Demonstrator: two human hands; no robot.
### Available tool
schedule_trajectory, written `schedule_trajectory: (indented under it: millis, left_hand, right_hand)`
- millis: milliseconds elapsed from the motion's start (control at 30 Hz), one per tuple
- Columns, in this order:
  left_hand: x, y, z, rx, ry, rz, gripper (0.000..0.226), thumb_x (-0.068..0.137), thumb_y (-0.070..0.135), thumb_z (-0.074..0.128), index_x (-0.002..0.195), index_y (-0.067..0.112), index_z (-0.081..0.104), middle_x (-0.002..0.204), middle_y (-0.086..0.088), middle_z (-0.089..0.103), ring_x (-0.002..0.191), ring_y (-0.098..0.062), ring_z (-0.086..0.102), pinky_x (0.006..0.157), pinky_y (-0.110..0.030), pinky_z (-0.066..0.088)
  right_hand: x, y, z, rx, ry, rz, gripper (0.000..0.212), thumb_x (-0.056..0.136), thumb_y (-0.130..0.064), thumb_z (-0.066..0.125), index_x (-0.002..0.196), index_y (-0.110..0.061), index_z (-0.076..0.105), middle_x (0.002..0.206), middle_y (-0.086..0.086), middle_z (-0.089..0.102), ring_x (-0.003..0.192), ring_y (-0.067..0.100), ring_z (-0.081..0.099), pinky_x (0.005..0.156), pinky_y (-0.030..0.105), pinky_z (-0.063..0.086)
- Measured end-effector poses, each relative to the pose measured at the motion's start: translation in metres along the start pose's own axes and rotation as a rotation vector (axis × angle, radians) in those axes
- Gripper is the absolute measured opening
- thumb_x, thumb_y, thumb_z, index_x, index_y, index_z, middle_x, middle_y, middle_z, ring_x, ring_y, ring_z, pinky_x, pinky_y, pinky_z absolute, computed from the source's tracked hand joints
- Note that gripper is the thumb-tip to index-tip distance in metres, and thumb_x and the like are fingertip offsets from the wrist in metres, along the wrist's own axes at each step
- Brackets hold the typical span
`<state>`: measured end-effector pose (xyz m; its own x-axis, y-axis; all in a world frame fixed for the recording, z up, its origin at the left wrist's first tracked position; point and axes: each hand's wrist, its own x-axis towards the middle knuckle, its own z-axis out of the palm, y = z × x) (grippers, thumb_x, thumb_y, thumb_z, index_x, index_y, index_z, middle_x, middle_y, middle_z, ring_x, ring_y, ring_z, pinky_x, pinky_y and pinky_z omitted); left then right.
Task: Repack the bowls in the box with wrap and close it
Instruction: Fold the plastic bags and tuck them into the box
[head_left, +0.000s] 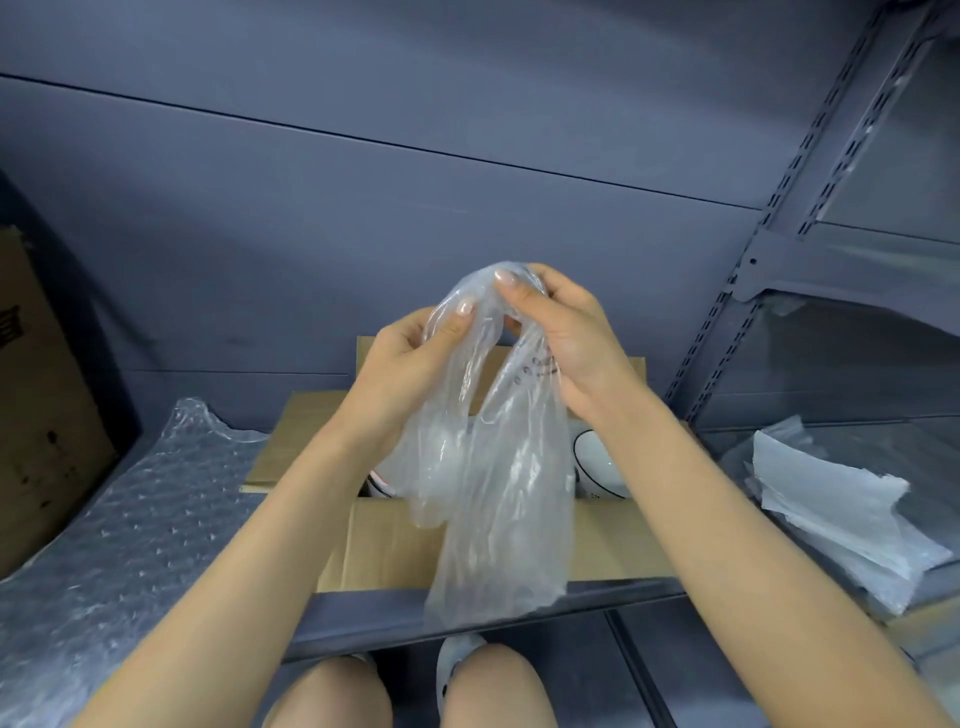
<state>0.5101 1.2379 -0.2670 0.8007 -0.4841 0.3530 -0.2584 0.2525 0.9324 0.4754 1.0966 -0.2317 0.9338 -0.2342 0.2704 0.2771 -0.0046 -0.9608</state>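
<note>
we are holding a clear plastic bag (488, 467) up over the open box (467, 540), our left hand (410, 358) pinching one side of its mouth and our right hand (561, 332) gripping the other, as if we are working the opening apart. the bag is hanging limp and looks empty. the box is sitting on the shelf (467, 618) with its flaps folded out, and white bowls are showing inside: one bowl (597, 467) is plain at the right, and a second rim (379, 486) is peeking out behind the bag at the left. bubble wrap (130, 509) is lying unused beside the box on the left, and a stack of foam sheets (831, 504) is waiting on the right. we are judging the job early: bowls still unwrapped, padding not in, flaps not closed.
</note>
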Motion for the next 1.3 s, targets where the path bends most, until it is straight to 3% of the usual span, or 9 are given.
schedule_trajectory:
  millis: [200,500,600,733,933,1000,1100,1200,1300]
  left_hand:
    - [-0.006,0.005,0.013,-0.205,-0.072,-0.184,0.036,0.088,0.045,0.052,0.109,0.018,0.066,0.100,-0.002,0.073,0.091,-0.017,0.070,0.071,-0.025,0.057]
    - [-0.003,-0.001,0.014,-0.201,-0.161,-0.278,0.042,0.069,0.031,0.073,0.107,0.014,0.067,0.099,-0.005,0.074,0.093,-0.020,0.070,0.078,-0.029,0.056]
    - [0.002,-0.007,0.006,-0.192,-0.030,-0.276,0.029,0.070,0.023,0.077,0.097,0.014,0.070,0.088,-0.004,0.074,0.084,-0.019,0.070,0.077,-0.032,0.055]
    - [0.009,-0.009,-0.007,-0.255,0.287,-0.198,0.020,0.074,0.018,0.075,0.092,0.013,0.067,0.075,0.000,0.068,0.075,-0.018,0.066,0.068,-0.030,0.052]
    - [0.026,0.006,-0.027,-0.491,0.745,0.009,0.050,0.063,0.028,0.080,0.106,0.005,0.069,0.087,-0.002,0.069,0.084,-0.022,0.069,0.077,-0.046,0.056]
    - [0.027,0.014,-0.030,-0.548,0.768,0.031,0.061,0.060,0.035,0.081,0.112,0.008,0.065,0.104,-0.003,0.069,0.098,-0.023,0.067,0.082,-0.052,0.054]
    - [0.022,0.020,-0.025,-0.629,0.619,0.024,0.024,0.076,0.033,0.071,0.096,0.019,0.067,0.100,0.001,0.064,0.094,-0.024,0.066,0.058,-0.035,0.052]
    - [0.013,0.014,-0.015,-0.661,0.519,-0.015,0.008,0.081,0.031,0.067,0.085,0.024,0.070,0.093,0.003,0.066,0.089,-0.020,0.066,0.064,-0.032,0.053]
    - [0.004,0.003,-0.006,-0.618,0.514,-0.097,0.007,0.082,0.028,0.066,0.082,0.023,0.071,0.089,-0.002,0.068,0.084,-0.023,0.068,0.074,-0.038,0.052]
  right_hand:
    - [0.005,-0.003,0.022,0.160,0.131,0.000,0.010,0.089,-0.020,0.066,0.082,-0.014,0.061,0.074,0.001,0.063,0.070,0.017,0.062,0.065,0.031,0.054]
    - [0.010,-0.007,0.037,0.034,0.110,0.029,0.014,0.087,-0.027,0.067,0.080,-0.017,0.062,0.075,-0.004,0.062,0.073,0.013,0.060,0.068,0.026,0.049]
    - [0.012,-0.009,0.030,0.070,0.030,0.019,0.008,0.088,-0.022,0.065,0.082,-0.017,0.066,0.076,-0.004,0.067,0.075,0.012,0.064,0.073,0.028,0.051]
    - [0.001,0.002,0.014,-0.003,0.138,-0.094,0.020,0.088,-0.023,0.065,0.106,-0.016,0.066,0.113,0.003,0.068,0.107,0.013,0.064,0.101,0.032,0.047]
    - [-0.058,0.035,0.021,0.049,0.012,-0.063,0.037,0.093,-0.034,0.052,0.075,-0.008,0.070,0.070,0.009,0.068,0.067,0.020,0.063,0.070,0.027,0.052]
    - [-0.067,0.053,0.026,-0.025,-0.077,0.098,0.052,0.087,-0.054,0.051,0.082,-0.007,0.072,0.080,0.012,0.072,0.076,0.022,0.067,0.075,0.027,0.054]
    - [-0.059,0.072,0.039,0.058,-0.039,0.215,0.075,0.061,-0.075,0.064,0.106,-0.014,0.067,0.107,0.006,0.072,0.102,0.018,0.067,0.094,0.029,0.051]
    - [-0.040,0.069,0.053,0.355,0.071,0.170,0.091,0.041,-0.071,0.081,0.113,-0.018,0.061,0.126,0.005,0.063,0.119,0.016,0.058,0.108,0.035,0.041]
    - [-0.029,0.054,0.062,0.595,0.090,0.078,0.093,0.063,-0.057,0.080,0.132,-0.001,0.052,0.135,0.017,0.055,0.127,0.030,0.051,0.111,0.045,0.035]
